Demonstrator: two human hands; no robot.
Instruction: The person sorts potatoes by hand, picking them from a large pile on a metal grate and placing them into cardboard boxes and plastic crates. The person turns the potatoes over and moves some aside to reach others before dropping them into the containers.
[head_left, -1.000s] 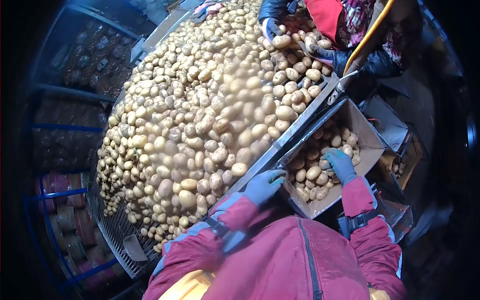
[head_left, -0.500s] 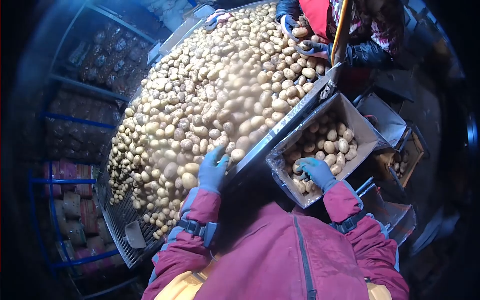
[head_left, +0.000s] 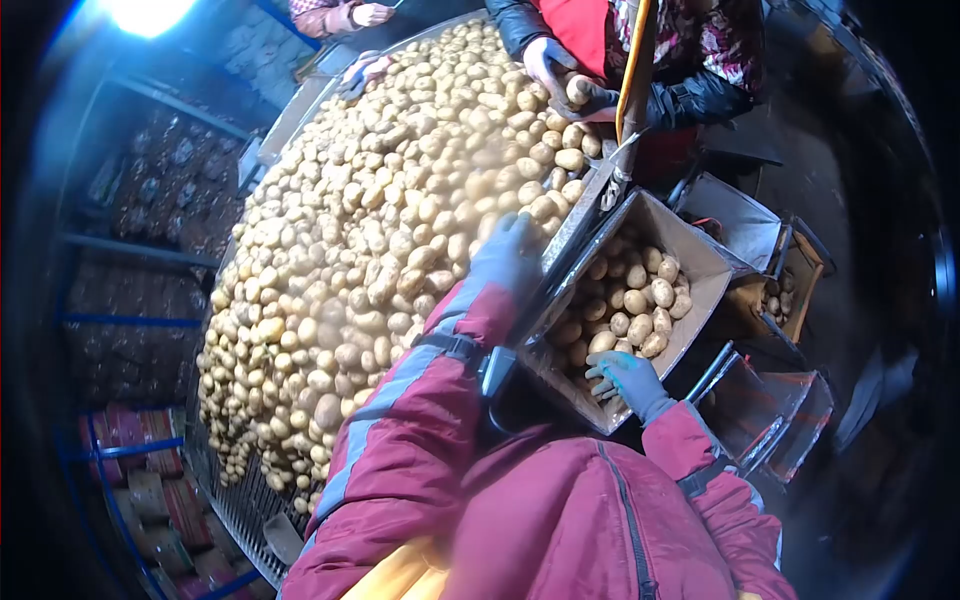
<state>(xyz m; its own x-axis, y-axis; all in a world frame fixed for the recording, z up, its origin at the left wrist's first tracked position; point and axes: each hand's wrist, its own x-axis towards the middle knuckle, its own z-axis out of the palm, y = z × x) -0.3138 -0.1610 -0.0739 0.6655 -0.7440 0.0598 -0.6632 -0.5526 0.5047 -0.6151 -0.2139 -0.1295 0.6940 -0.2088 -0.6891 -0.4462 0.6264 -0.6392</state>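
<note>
- The left hand [head_left: 508, 258], in a blue-grey glove, was stretched over the large heap of round, yellow-brown potatoes [head_left: 370, 230]; because of blur, whether anything was grasped could not be told.
- The right hand [head_left: 632, 380], in a blue-grey and teal glove, was held with fingers loosely curled and apart above the potatoes in a pale, rectangular, open-topped box [head_left: 692, 315]; no potato was seen gripped.
- The heap was borne left of the left hand by a slatted grey metal tabletop [head_left: 228, 497], whose straight metal rim [head_left: 582, 215] was set between heap and box.
- Beyond the left hand, a potato [head_left: 577, 90] was held between a co-worker's gloved hands [head_left: 545, 62].
- A light, cupped grip seemed called for, with the rim cleared by the left hand and potatoes lowered, not dropped, to avoid bruising.
</note>
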